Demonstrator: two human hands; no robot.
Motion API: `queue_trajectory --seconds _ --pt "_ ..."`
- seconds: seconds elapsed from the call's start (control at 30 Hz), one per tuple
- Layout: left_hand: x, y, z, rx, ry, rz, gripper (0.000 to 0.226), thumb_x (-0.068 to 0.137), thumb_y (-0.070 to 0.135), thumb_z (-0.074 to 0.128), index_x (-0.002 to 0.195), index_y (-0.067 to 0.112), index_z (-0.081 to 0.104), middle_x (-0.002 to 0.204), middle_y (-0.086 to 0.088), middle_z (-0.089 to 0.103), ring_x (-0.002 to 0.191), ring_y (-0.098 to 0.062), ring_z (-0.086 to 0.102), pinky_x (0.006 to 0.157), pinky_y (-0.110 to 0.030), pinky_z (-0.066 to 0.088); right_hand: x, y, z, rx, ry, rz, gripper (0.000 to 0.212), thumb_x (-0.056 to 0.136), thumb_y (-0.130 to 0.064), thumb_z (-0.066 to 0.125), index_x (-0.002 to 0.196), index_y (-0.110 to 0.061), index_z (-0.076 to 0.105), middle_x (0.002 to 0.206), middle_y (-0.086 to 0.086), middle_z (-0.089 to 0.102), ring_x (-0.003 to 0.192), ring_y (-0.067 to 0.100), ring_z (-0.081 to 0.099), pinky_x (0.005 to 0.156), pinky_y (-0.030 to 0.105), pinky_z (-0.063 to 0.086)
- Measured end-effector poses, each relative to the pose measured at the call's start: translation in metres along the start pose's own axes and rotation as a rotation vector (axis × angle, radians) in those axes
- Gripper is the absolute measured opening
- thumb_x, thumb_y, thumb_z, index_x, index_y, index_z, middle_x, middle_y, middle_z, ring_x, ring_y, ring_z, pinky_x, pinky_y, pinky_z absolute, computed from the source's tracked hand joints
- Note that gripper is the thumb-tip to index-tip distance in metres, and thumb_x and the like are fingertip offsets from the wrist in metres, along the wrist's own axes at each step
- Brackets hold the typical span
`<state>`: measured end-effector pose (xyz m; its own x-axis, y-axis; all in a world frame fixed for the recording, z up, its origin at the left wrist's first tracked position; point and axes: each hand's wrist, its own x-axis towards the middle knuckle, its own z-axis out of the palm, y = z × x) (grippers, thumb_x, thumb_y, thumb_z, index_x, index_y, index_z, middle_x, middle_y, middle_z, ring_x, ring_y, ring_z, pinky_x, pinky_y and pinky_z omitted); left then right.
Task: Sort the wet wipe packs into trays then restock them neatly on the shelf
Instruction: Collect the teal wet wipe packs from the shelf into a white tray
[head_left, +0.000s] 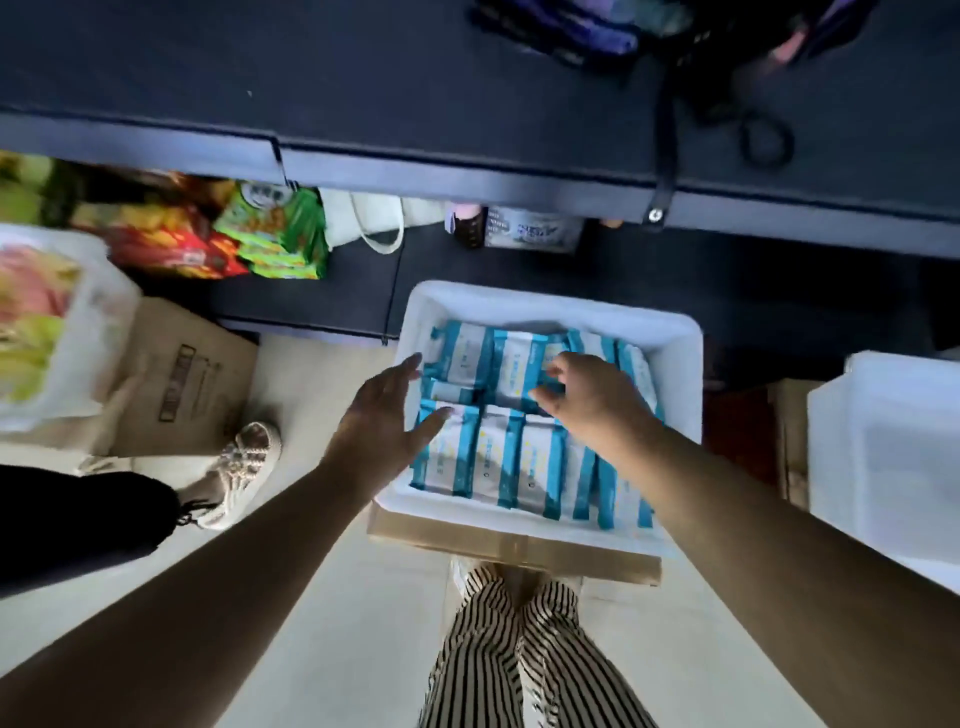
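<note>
Tray (670, 340): white, seated on a cardboard box (519, 548) on the floor, directly in front of the dark shelf (467, 176).
Packs (498, 457): blue-and-white wet wipe packs, all inside the tray, standing on edge in two rows, packed side by side.
Left hand (382, 415): fingers straight and spread; positioned at the tray's left wall, fingertips over the leftmost packs. Contact with the packs cannot be confirmed.
Right hand (587, 395): fingers curled loosely over the far row of packs; whether it pinches a pack cannot be told.
Second tray (883, 447): white, at the right edge, well apart from the first.
Snacks (228, 239): coloured bags on the lower shelf, left side.
Sandal (244, 467): another person's foot, left of the tray.
</note>
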<state>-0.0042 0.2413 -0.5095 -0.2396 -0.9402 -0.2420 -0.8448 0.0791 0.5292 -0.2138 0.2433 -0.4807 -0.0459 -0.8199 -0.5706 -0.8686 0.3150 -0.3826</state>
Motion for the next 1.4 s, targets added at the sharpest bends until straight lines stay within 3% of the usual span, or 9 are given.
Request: queue_trajectory --seconds 0.13,0.2,0.37,0.53,0.7,0.83,1.03,1.2,1.4 --pt "0.010 0.064 -0.089 0.184 0.132 0.293 0.055 0.076 0.047 0.051 0.106 0.003 0.065 0.093 -0.012 0.070 0.085 -0.028 0.068 0.077 -0.030 0.051 -0.051 -0.027 -0.093 -0.120 0.218 -0.189 0.040 0.091 -0.036 0.054 0.125 -0.015 0.053 0.126 0.005 0.057 0.116 0.021 0.052 0.088 0.025 0.039" --pt "0.013 0.101 -0.130 0.239 0.170 0.390 0.053 0.076 0.048 0.049 0.097 0.004 0.068 0.086 -0.012 0.071 0.078 -0.028 0.068 0.074 -0.031 0.052 -0.078 -0.039 -0.138 -0.172 0.301 -0.271 0.042 0.090 -0.038 0.054 0.128 -0.018 0.052 0.130 0.003 0.054 0.119 0.020 0.049 0.094 0.026 0.039" --pt "-0.010 0.190 -0.216 0.305 0.327 0.492 0.067 0.073 0.058 0.035 0.104 0.008 0.068 0.099 -0.009 0.070 0.098 -0.026 0.063 0.089 -0.034 0.045 -0.151 -0.065 -0.237 -0.254 0.512 -0.407 0.043 0.089 -0.040 0.055 0.127 -0.019 0.053 0.131 0.001 0.052 0.120 0.020 0.048 0.093 0.026 0.036" --pt "-0.035 0.254 -0.290 0.286 0.454 0.545 0.066 0.077 0.063 0.042 0.110 0.011 0.065 0.103 -0.003 0.067 0.104 -0.022 0.057 0.089 -0.025 0.037 -0.211 -0.085 -0.312 -0.296 0.711 -0.469 0.033 0.090 -0.041 0.053 0.117 -0.023 0.057 0.118 -0.002 0.058 0.109 0.019 0.053 0.083 0.027 0.039" --pt "-0.044 0.285 -0.343 0.319 0.580 0.592 0.059 0.079 0.057 0.040 0.113 0.015 0.062 0.110 0.000 0.065 0.109 -0.017 0.052 0.087 -0.018 0.030 -0.247 -0.103 -0.359 -0.229 0.804 -0.533 0.037 0.090 -0.042 0.054 0.122 -0.023 0.052 0.127 -0.003 0.049 0.113 0.017 0.051 0.091 0.028 0.040" --pt "-0.039 0.288 -0.374 0.291 0.649 0.629 0.074 0.071 0.068 0.026 0.107 0.015 0.063 0.099 0.003 0.066 0.097 -0.017 0.054 0.084 -0.024 0.037 -0.248 -0.120 -0.380 -0.231 0.858 -0.508 0.037 0.089 -0.043 0.055 0.119 -0.022 0.054 0.125 0.000 0.050 0.113 0.019 0.051 0.095 0.031 0.041" --pt "-0.012 0.264 -0.419 0.305 0.671 0.650 0.078 0.068 0.069 0.023 0.107 0.014 0.063 0.102 0.000 0.066 0.102 -0.018 0.055 0.088 -0.026 0.038 -0.221 -0.163 -0.402 -0.196 0.920 -0.442 0.035 0.088 -0.042 0.056 0.113 -0.018 0.058 0.118 0.003 0.057 0.109 0.020 0.052 0.093 0.030 0.042" --pt "0.040 0.231 -0.471 0.315 0.671 0.685 0.075 0.073 0.068 0.027 0.114 0.015 0.062 0.115 0.000 0.062 0.113 -0.018 0.050 0.093 -0.022 0.032 -0.180 -0.220 -0.435 -0.016 0.974 -0.205 0.030 0.089 -0.046 0.052 0.076 -0.020 0.056 0.084 0.003 0.057 0.093 0.027 0.052 0.072 0.029 0.039" --pt "0.096 0.196 -0.499 0.341 0.612 0.739 0.086 0.068 0.071 0.017 0.117 0.015 0.060 0.118 0.000 0.061 0.115 -0.017 0.050 0.095 -0.023 0.033 -0.119 -0.264 -0.474 0.281 0.994 0.030 0.048 0.088 -0.047 0.054 0.061 -0.010 0.040 0.071 0.008 0.049 0.079 0.029 0.048 0.061 0.028 0.034"
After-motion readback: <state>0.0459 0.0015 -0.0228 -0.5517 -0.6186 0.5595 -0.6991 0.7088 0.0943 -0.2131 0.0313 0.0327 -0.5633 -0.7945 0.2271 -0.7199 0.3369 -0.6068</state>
